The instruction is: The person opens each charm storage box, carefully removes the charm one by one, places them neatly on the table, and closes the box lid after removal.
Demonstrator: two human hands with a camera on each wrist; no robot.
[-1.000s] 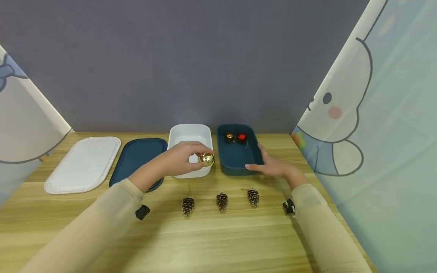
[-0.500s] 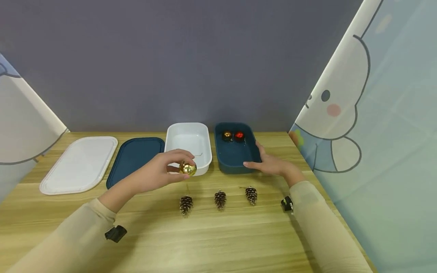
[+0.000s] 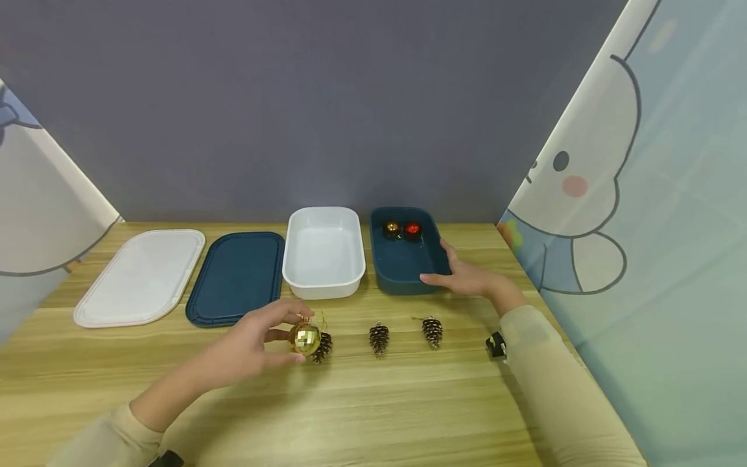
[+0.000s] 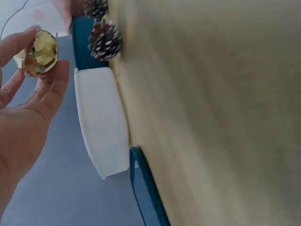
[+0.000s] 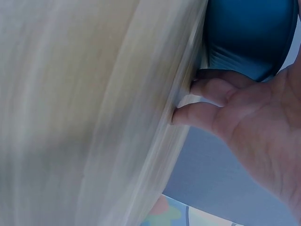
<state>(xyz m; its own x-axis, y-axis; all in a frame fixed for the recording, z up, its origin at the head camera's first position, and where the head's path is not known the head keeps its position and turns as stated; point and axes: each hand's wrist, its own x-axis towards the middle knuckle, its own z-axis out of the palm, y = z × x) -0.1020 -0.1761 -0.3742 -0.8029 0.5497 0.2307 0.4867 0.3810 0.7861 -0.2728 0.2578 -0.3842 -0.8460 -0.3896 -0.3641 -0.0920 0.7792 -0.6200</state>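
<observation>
In the head view my left hand (image 3: 253, 350) pinches a shiny gold faceted Christmas ball (image 3: 305, 338) between thumb and fingers, its string loop upward. A pinecone (image 3: 323, 348) is partly hidden behind the ball. The left wrist view shows the gold ball (image 4: 40, 53) at the fingertips, apart from the table. My right hand (image 3: 467, 275) rests against the near right corner of the dark blue box (image 3: 408, 266), fingers along its side, thumb at its front. In the right wrist view some fingertips touch the table. A small gold ball (image 3: 391, 228) and a red ball (image 3: 412, 230) lie in the box.
A white box (image 3: 323, 259) stands left of the dark blue one. Further left lie a dark blue lid (image 3: 236, 279) and a white lid (image 3: 142, 275). Two more pinecones, a middle one (image 3: 379, 338) and a right one (image 3: 432, 332), lie in front. A grey wall (image 3: 315, 110) rises behind.
My left hand has drawn the gold ball away from over the white box, toward me and leftward, to the left pinecone. My right hand has stayed at the dark blue box.
</observation>
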